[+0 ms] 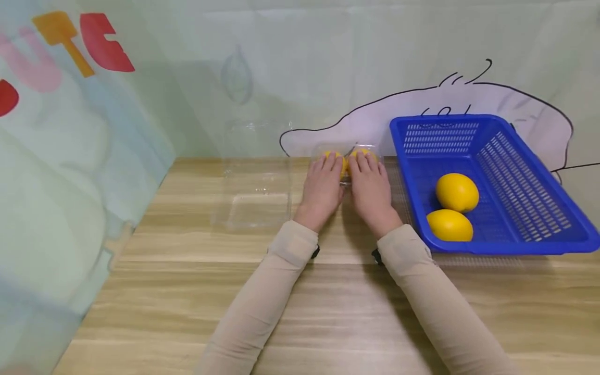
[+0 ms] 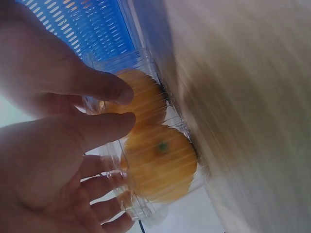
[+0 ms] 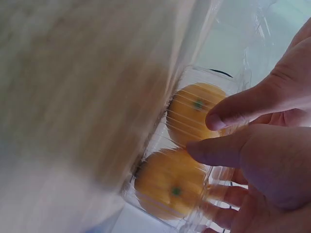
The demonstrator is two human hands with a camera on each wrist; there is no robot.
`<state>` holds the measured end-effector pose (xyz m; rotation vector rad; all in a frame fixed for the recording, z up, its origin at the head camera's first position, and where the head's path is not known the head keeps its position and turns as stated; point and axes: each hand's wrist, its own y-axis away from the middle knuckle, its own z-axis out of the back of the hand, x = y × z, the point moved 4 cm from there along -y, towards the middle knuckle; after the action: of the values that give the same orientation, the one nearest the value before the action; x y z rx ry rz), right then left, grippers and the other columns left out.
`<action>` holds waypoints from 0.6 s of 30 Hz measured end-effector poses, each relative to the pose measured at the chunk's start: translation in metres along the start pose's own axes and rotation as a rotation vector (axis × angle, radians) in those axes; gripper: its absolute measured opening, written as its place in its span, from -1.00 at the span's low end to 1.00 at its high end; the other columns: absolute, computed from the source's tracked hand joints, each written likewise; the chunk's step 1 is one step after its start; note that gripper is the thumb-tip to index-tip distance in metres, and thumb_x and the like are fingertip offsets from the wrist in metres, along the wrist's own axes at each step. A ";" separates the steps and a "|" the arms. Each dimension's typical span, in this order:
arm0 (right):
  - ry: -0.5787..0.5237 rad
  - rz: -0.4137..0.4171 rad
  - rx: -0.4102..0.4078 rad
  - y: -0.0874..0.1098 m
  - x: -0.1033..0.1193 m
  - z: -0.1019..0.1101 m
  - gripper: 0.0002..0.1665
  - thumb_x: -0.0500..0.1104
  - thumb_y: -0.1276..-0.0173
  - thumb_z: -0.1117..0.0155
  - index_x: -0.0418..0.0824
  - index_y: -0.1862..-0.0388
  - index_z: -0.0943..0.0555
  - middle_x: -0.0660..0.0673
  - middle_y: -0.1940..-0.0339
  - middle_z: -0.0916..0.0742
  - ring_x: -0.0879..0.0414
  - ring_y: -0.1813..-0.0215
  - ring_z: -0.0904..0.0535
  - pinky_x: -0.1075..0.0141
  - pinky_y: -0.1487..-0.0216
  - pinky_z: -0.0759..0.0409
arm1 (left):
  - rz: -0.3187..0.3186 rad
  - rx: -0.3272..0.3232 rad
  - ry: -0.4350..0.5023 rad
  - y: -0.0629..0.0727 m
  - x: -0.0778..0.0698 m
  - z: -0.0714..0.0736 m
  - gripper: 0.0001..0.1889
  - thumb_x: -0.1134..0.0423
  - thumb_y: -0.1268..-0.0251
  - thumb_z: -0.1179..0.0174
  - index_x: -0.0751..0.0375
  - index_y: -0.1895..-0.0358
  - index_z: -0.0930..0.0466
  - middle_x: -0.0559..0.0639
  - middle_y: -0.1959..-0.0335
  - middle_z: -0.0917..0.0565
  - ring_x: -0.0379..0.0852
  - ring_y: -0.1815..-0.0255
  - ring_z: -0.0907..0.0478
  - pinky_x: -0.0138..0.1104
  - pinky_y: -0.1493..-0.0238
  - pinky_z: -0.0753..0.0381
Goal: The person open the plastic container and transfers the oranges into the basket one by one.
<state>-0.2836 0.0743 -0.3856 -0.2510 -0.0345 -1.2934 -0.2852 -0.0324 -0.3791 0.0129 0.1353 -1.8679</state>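
A clear plastic box (image 3: pixel 158 141) with oranges (image 2: pixel 163 167) inside stands against the back wall, both hands on it. The left hand (image 1: pixel 322 187) holds its left part, fingers over the top and thumb on the near side. On the right part, the right hand (image 1: pixel 372 190) holds it likewise. In the wrist views the two thumbs lie close together on the ribbed front, and two oranges show through it. The hands cover much of the lid in the head view, so I cannot tell whether it is fastened.
A blue plastic basket (image 1: pixel 497 247) stands to the right with two oranges (image 1: pixel 457 192) in it. Left of the hands is another clear plastic box (image 1: pixel 258 208), its lid raised by the wall. The wooden table (image 1: pixel 187 312) meets a printed cloth backdrop (image 1: pixel 304 67).
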 end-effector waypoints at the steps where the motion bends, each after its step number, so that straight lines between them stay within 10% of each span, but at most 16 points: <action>1: 0.003 0.000 0.008 0.000 0.001 0.000 -0.23 -0.34 -0.50 -0.15 -0.34 -0.67 -0.25 -0.35 -0.69 -0.32 -0.25 -0.72 -0.14 -0.20 -0.68 -0.14 | 0.003 -0.008 0.000 0.000 0.000 0.001 -0.27 0.10 -0.56 -0.27 0.25 -0.65 -0.24 0.18 -0.68 -0.26 0.17 -0.69 -0.17 -0.02 -0.69 -0.14; 18: 0.023 0.034 0.002 0.023 0.009 0.010 -0.37 -0.37 -0.57 -0.07 -0.37 -0.59 -0.36 -0.38 -0.64 -0.39 -0.30 -0.67 -0.22 -0.25 -0.61 -0.25 | -0.005 -0.008 -0.065 0.023 -0.011 0.012 -0.31 0.04 -0.52 -0.32 0.25 -0.57 -0.37 0.18 -0.60 -0.40 0.15 -0.60 -0.33 0.00 -0.60 -0.33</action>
<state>-0.2581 0.0737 -0.3780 -0.2342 -0.0118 -1.2620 -0.2592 -0.0302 -0.3683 -0.0533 0.0984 -1.8708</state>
